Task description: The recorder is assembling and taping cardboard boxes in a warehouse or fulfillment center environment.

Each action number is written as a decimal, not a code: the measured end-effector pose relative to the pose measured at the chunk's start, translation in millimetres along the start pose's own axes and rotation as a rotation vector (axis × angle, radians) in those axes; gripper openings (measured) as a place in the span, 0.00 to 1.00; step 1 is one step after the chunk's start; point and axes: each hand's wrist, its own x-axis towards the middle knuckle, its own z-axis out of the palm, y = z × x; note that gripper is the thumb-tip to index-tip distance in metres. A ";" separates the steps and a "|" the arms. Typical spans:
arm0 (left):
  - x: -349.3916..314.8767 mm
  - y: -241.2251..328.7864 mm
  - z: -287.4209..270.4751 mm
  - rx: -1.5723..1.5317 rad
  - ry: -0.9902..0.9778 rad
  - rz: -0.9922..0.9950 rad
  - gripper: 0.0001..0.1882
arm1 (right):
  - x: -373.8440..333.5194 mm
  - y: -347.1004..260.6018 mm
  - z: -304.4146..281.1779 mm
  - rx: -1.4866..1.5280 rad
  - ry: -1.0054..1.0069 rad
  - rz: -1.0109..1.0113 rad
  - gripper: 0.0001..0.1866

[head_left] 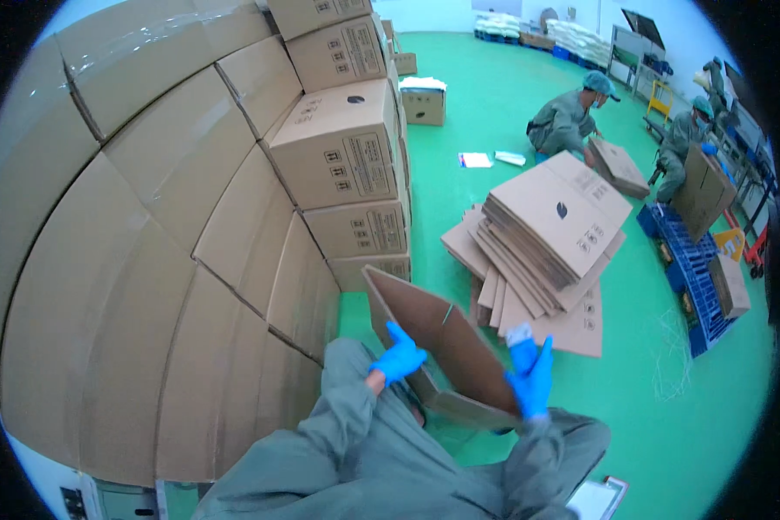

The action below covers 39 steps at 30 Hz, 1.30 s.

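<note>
A part-opened cardboard box (446,347) stands between my knees, its brown inner walls facing up and a gap showing between its panels. My left hand (399,355), in a blue glove, is closed on the box's near left edge. At the box's right corner, my right hand (531,381), gloved too, is closed round a small blue object with a pale top (520,336); its kind I cannot make out. Just beyond the box lies an uneven stack of flattened cardboard boxes (556,212).
A tall wall of closed boxes (139,260) rises close on my left. Two people in green overalls handle cardboard at the far right, by a blue pallet (689,269). Loose strapping (672,355) lies on the green floor. Near my right knee is a clipboard (596,498).
</note>
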 end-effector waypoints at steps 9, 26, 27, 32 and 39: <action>-107.9 31.8 123.1 0.236 0.041 -0.048 0.58 | 73.1 -0.5 24.4 -0.305 0.129 -0.221 0.47; -96.6 72.8 60.8 0.098 0.432 0.098 0.64 | -4.4 59.7 172.2 -0.009 -0.305 -0.010 0.36; -84.2 78.3 39.4 0.014 0.529 0.148 0.67 | -8.4 64.5 175.9 -0.101 -0.380 0.082 0.37; 25.9 72.4 -32.4 0.385 0.356 0.156 0.74 | -19.2 78.1 171.5 0.202 -0.238 0.175 0.42; 36.7 27.7 89.9 0.762 -0.379 -0.088 0.92 | -16.2 58.4 155.0 0.279 0.007 0.216 0.45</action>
